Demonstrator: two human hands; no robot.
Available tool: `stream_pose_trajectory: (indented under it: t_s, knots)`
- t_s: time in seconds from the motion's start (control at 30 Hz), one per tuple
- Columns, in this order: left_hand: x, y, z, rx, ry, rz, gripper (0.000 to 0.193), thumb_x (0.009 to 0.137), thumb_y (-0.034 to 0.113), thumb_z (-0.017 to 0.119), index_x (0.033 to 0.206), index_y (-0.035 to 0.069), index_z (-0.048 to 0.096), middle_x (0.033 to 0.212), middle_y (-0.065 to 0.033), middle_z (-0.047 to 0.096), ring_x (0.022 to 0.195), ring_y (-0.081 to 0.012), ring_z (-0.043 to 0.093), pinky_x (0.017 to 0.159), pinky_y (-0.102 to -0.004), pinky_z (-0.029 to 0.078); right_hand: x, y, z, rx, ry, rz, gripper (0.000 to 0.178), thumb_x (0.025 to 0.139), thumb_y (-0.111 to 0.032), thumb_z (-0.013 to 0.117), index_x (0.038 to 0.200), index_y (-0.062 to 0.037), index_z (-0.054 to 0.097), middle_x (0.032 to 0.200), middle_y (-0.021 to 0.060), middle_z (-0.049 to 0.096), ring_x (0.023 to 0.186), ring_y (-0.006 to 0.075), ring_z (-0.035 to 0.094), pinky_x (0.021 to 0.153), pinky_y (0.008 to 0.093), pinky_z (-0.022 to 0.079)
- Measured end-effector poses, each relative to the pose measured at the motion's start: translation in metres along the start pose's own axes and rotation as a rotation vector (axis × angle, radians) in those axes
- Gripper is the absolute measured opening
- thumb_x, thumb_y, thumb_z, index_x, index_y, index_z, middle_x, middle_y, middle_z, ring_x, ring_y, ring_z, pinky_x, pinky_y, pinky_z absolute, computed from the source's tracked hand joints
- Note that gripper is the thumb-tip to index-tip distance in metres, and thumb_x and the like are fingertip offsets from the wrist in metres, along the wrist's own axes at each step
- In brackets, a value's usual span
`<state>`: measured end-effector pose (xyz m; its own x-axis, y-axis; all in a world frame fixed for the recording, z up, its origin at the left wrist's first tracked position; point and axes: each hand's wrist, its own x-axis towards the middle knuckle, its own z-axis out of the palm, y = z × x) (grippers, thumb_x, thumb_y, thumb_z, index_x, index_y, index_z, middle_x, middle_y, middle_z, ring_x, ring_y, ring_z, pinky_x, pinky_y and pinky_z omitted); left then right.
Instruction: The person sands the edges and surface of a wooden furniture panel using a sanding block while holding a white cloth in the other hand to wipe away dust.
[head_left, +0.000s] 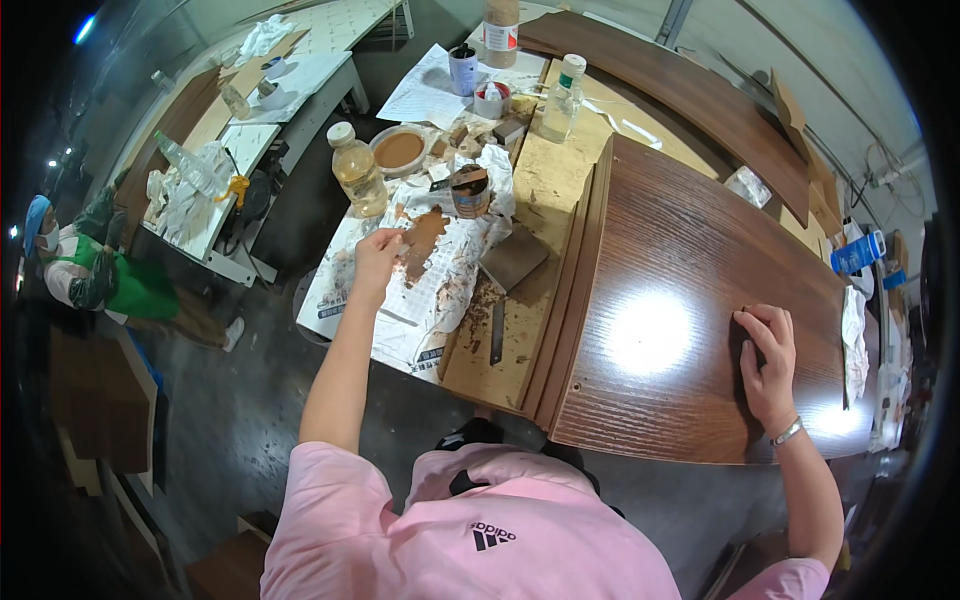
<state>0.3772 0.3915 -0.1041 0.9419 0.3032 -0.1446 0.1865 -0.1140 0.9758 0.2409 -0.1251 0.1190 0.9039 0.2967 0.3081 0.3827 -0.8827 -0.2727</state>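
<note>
Dark workshop floor [225, 410] reaches a co-worker [75, 270] in a green apron [145, 305] at 9 o'clock, beside a white bench [320, 65]. Toward 10 o'clock, the left hand [378, 262] has thumb and fingers drawn together beside smeared brown paste [425, 240] on a white sheet [458, 257], whether around something I cannot tell. At 3 o'clock lies a dark-brown panel [690, 250], glossy, streaked with grain and glaring white mid-surface, the right hand [769, 365] resting on it, thumb apart from loosely curled fingers.
</note>
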Motion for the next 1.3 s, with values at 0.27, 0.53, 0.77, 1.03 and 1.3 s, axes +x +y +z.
stream_pose_trajectory:
  t_s: [0.27, 0.53, 0.77, 1.03, 1.3]
  knots:
    - [-0.006, -0.003, 0.004, 0.876, 0.106, 0.7, 0.014, 0.09, 0.005, 0.067, 0.103, 0.0, 0.066, 0.098, -0.009, 0.069, 0.086, -0.0156, 0.065, 0.074, -0.0301, 0.052, 0.004, -0.002, -0.003, -0.027, 0.064, -0.04, 0.037, 0.073, 0.01, 0.058, 0.108, -0.0008, 0.067, 0.107, 0.0156, 0.06, 0.099, 0.0342, 0.056, 0.088, 0.0418, 0.048]
    - [-0.1, 0.179, 0.087, -0.592, -0.563, 0.141, 0.011, 0.101, 0.01, 0.056, 0.106, 0.001, 0.059, 0.092, -0.0129, 0.07, 0.084, -0.0224, 0.072, 0.073, -0.0329, 0.059, 0.001, -0.004, 0.004, 0.029, 0.216, -0.001, 0.023, 0.076, 0.004, 0.066, 0.098, -0.003, 0.07, 0.097, 0.0102, 0.064, 0.091, 0.0298, 0.059, 0.078, 0.0394, 0.051]
    - [-0.179, 0.253, 0.198, -0.514, -1.18, -0.136, 0.019, 0.102, 0.02, 0.057, 0.107, 0.001, 0.059, 0.097, -0.011, 0.071, 0.084, -0.0216, 0.073, 0.076, -0.0336, 0.062, 0.008, -0.065, -0.007, 1.474, 0.239, 0.287, 0.033, 0.091, -0.004, 0.069, 0.123, 0.0048, 0.064, 0.115, 0.0061, 0.064, 0.099, 0.0129, 0.064, 0.085, 0.0271, 0.055]
    - [-0.246, 0.285, 0.306, -0.231, -1.365, -0.058, 0.019, 0.1, 0.019, 0.061, 0.105, 0.001, 0.062, 0.097, -0.0107, 0.07, 0.09, -0.0208, 0.071, 0.081, -0.0342, 0.059, -0.075, 0.017, -0.051, 1.704, 0.526, 0.341, 0.033, 0.091, -0.005, 0.07, 0.122, 0.0038, 0.064, 0.105, 0.0076, 0.07, 0.09, 0.0114, 0.065, 0.08, 0.027, 0.054]
    - [-0.308, 0.306, 0.512, 0.274, -1.161, 0.923, 0.028, 0.086, 0.008, 0.069, 0.112, -0.001, 0.063, 0.119, -0.0136, 0.064, 0.111, -0.0268, 0.061, 0.098, -0.0364, 0.047, -0.242, 0.25, -0.179, 1.046, 0.885, 0.451, 0.029, 0.084, 0.0, 0.063, 0.112, 0.0041, 0.069, 0.1, 0.0048, 0.07, 0.092, 0.0094, 0.063, 0.082, 0.027, 0.053]
